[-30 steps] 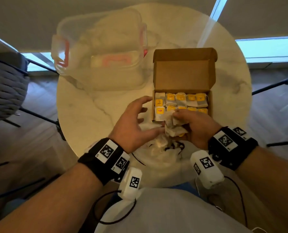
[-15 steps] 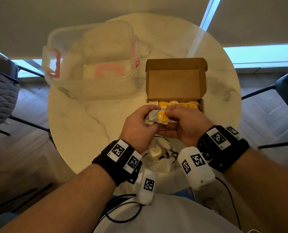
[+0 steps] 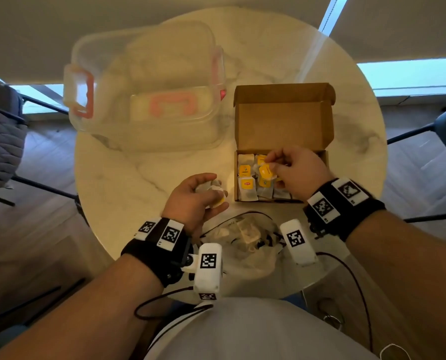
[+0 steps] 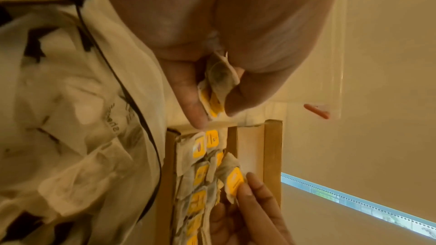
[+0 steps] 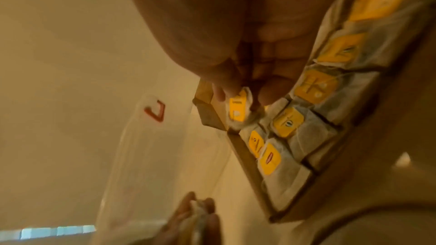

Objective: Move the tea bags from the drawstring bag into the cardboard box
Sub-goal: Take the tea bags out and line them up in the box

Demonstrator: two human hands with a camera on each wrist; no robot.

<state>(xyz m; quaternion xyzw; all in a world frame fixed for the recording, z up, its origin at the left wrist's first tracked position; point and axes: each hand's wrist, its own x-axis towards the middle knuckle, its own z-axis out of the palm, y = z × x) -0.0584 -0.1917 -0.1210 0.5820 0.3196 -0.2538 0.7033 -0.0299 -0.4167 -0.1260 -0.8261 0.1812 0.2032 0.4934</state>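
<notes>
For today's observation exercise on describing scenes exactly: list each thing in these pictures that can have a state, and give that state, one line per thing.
cardboard box: lid open, partly filled with tea bags.
drawstring bag: mouth open, tea bags inside.
clear plastic container: no lid on it, clips hanging loose.
left hand: grips tea bags beside the box.
right hand: pinches a tea bag over the box.

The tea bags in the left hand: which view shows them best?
The left wrist view: the tea bags sit close up, pinched by the left hand. The head view shows them small and half covered by fingers; the right wrist view only a blurred glimpse at the bottom edge.
</notes>
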